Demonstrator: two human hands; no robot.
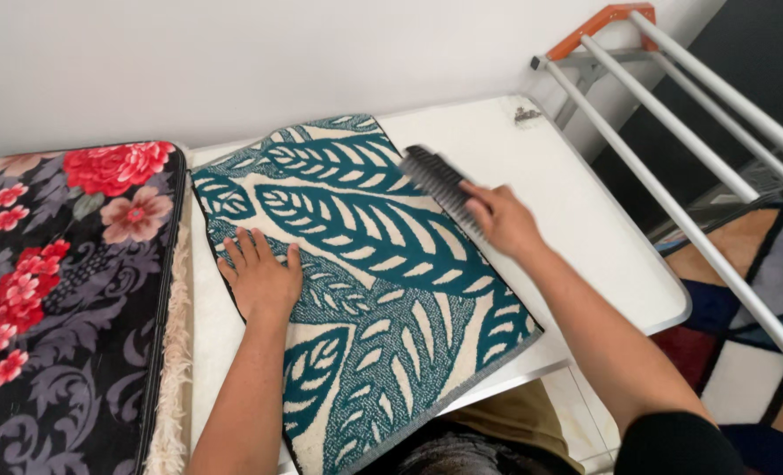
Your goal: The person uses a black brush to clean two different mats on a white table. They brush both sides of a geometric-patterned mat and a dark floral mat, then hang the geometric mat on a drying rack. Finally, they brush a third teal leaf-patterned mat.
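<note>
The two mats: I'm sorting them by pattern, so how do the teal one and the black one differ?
The teal leaf mat shows large leaves on cream; the black floral mat shows red and pink flowers. The left hand presses the teal one while the right hand holds a brush over it; the black one lies untouched. Both lie flat.

White table point(576, 202) bearing a teal leaf-patterned mat point(365, 290) at centre and a black floral mat point(57, 290) alongside, at its left edge.

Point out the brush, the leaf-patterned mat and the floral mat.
brush point(433, 180), head view, on its dark bristle head.
leaf-patterned mat point(365, 233), head view, on a teal leaf.
floral mat point(57, 290), head view, on its middle.
</note>
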